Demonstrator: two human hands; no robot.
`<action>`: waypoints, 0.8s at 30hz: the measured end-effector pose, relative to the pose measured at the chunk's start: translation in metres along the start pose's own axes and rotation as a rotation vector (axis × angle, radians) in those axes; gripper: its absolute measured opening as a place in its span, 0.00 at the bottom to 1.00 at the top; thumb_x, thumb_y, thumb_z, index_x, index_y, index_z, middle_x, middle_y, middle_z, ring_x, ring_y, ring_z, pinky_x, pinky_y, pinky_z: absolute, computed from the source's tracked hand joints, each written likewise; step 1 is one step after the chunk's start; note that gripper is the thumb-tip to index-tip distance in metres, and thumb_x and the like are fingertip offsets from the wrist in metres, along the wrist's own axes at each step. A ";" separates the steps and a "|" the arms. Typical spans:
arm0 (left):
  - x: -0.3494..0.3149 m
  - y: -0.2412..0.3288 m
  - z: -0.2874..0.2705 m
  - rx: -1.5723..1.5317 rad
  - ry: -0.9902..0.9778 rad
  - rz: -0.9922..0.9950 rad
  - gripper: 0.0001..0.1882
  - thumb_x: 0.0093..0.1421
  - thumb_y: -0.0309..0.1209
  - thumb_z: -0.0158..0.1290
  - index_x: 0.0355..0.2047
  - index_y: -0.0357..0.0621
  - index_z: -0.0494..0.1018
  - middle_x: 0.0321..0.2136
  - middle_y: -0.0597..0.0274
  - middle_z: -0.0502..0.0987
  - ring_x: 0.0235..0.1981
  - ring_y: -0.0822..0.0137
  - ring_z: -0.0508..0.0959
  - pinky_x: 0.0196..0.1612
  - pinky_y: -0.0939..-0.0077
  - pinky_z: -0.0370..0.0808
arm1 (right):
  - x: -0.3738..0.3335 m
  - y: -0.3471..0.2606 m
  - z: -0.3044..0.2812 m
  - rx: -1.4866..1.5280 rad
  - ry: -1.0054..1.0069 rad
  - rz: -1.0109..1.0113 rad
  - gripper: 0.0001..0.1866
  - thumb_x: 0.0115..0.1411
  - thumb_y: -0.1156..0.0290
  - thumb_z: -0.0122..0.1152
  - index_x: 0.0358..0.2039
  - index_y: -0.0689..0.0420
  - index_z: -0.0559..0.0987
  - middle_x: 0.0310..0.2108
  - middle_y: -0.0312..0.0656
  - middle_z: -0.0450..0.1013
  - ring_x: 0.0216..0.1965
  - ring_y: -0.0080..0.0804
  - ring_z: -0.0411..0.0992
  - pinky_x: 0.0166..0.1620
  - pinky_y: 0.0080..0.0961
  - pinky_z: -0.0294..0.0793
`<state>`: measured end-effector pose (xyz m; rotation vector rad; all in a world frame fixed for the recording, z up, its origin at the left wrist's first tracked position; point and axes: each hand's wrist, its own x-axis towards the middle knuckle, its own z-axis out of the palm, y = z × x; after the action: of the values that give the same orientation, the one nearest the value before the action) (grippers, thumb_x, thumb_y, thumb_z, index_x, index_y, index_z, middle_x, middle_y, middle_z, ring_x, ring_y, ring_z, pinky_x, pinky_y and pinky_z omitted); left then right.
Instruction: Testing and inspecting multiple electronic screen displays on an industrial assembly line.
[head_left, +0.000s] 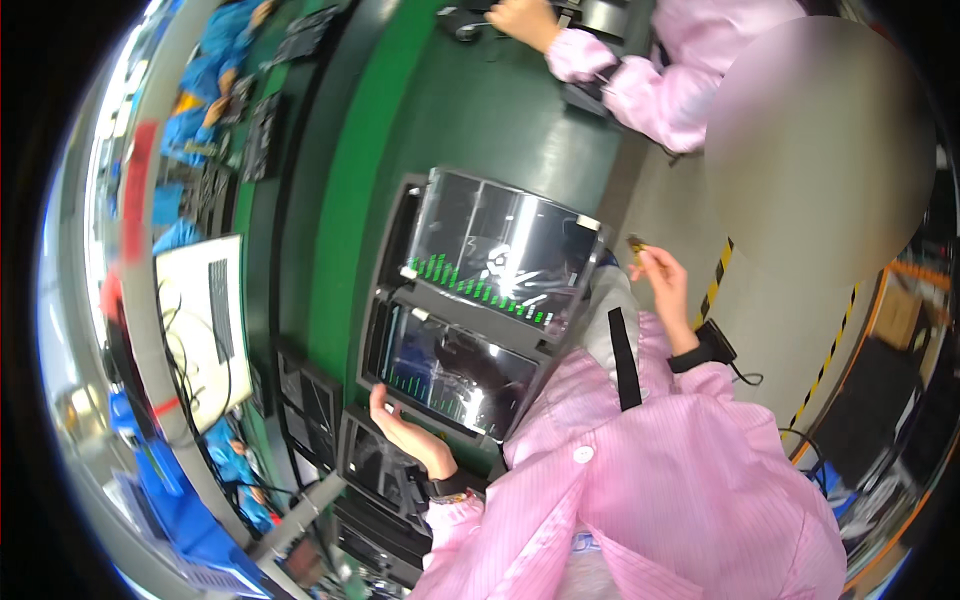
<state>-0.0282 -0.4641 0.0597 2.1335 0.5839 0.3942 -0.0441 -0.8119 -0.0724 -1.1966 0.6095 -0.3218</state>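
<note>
Two flat display panels lie side by side in a dark tray (432,298) on the green bench. The larger display panel (470,230) has shiny clear film and a row of green bars lit along one edge. Beyond a dark divider, the smaller display panel (470,365) shows fainter green bars and strong reflections. My left hand (415,440) is open beside the smaller panel, its fingers stretched toward the tray's edge. Off the tray's other end, my right hand (665,285) pinches a small yellow-and-dark piece (637,246), too small to name. Dark bands circle both wrists.
Another person in a pink smock (660,90) works at the bench's far end. A lit monitor (205,330) stands at the left. More framed panels (375,455) sit beside my left forearm. Yellow-black floor tape (715,280) and an orange-edged shelf (890,320) are at right.
</note>
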 end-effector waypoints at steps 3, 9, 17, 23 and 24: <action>0.011 0.038 0.032 -0.006 -0.126 0.075 0.24 0.66 0.45 0.32 0.46 0.40 0.69 0.50 0.60 0.68 0.54 0.65 0.64 0.53 0.66 0.59 | -0.011 0.006 0.007 -0.038 -0.100 0.065 0.08 0.60 0.71 0.54 0.34 0.65 0.75 0.26 0.36 0.72 0.25 0.20 0.71 0.31 0.17 0.70; 0.001 0.061 0.073 -0.049 -0.329 0.181 0.24 0.67 0.44 0.30 0.42 0.39 0.70 0.51 0.56 0.67 0.54 0.64 0.64 0.52 0.67 0.59 | -0.010 -0.001 0.038 -0.077 0.093 0.028 0.07 0.57 0.74 0.56 0.29 0.67 0.75 0.24 0.40 0.73 0.22 0.21 0.72 0.25 0.17 0.71; -0.004 0.056 0.080 -0.047 -0.388 0.172 0.20 0.65 0.40 0.34 0.44 0.41 0.70 0.49 0.62 0.70 0.53 0.69 0.65 0.50 0.70 0.60 | -0.005 -0.003 0.040 -0.100 0.214 0.033 0.07 0.55 0.75 0.57 0.28 0.67 0.76 0.20 0.43 0.73 0.20 0.25 0.74 0.24 0.18 0.71; -0.007 0.063 0.083 -0.069 -0.382 0.175 0.22 0.67 0.42 0.32 0.39 0.38 0.70 0.50 0.55 0.68 0.51 0.65 0.65 0.48 0.71 0.62 | -0.004 0.000 0.043 -0.157 0.164 0.028 0.07 0.55 0.75 0.57 0.27 0.67 0.76 0.21 0.44 0.74 0.20 0.26 0.74 0.24 0.20 0.70; -0.007 0.062 0.083 -0.087 -0.393 0.182 0.22 0.67 0.41 0.32 0.39 0.38 0.70 0.50 0.55 0.68 0.51 0.65 0.65 0.48 0.71 0.62 | -0.005 -0.001 0.043 -0.159 0.150 0.007 0.07 0.55 0.75 0.57 0.27 0.67 0.75 0.21 0.44 0.73 0.20 0.27 0.75 0.24 0.20 0.71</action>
<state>0.0214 -0.5555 0.0623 2.1096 0.1466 0.0891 -0.0225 -0.7761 -0.0600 -1.3298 0.7808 -0.3642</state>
